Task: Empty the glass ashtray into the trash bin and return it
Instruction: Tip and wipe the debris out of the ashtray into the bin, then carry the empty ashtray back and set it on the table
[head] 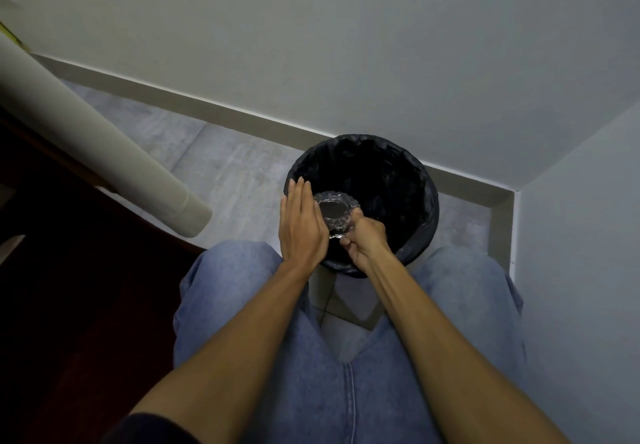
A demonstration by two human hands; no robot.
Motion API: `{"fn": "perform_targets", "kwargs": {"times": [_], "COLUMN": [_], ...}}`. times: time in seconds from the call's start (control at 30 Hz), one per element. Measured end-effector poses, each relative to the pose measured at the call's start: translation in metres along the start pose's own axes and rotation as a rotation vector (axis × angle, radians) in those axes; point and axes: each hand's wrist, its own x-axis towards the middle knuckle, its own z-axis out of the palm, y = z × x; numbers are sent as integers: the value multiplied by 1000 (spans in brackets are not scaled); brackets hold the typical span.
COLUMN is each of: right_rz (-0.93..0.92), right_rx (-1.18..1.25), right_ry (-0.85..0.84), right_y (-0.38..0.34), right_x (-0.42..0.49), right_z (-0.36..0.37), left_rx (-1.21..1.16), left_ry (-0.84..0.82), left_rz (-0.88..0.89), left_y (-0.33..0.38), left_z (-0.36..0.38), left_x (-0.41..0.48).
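The glass ashtray, round with a scalloped rim, is held over the near left part of the trash bin, which is lined with a black bag. My right hand grips the ashtray's near rim with closed fingers. My left hand lies flat, fingers straight and together, against the ashtray's left side, above the bin's left rim. The ashtray's dark centre faces up toward me. The bin's inside is black and I cannot make out its contents.
The bin stands on a grey tiled floor in a corner, with white walls behind and at right. A pale cylindrical leg or tube slants at left over dark furniture. My knees in blue jeans flank the bin.
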Motion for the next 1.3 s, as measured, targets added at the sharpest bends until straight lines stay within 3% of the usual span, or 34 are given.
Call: {"fn": "perform_targets", "kwargs": {"times": [0.17, 0.27, 0.4, 0.6, 0.7, 0.8, 0.87, 1.0, 1.1, 1.3], "right_rz": [-119, -427, -905, -1185, -1315, -1318, -1177, -748, -585, -584], "right_rx": [-188, -573, -1007, -1296, -1331, -1307, -1115, -728, -789, -857], "right_ry": [-35, 30, -52, -142, -152, -213, -226, 50, 41, 74], "right_y": [-6, -17, -36, -37, -36, -39, -46, -68, -96, -173], "right_x": [-6, -13, -30, -40, -43, -42, -42, -37, -52, -161], "right_z": [-1, -7, -13, -20, -23, -24, -26, -19, 2, 47], "left_rx": [-15, -88, -273, -580, -710, -745, -797, -916, -992, -968], "left_ry": [-66, -146, -144, -252, -262, -197, -142, -30, -12, 29], "left_rz": [-23, -65, -149, -588, -722, -788, -820, -849, -870, -927], "left_y": [1, 9, 32, 56, 52, 47, 48, 53, 74, 157], "left_z": [-4, -13, -31, -45, -40, -36, -33, -35, -68, -190], "left_x": [1, 3, 14, 47, 54, 56, 57, 62, 64, 79]}}
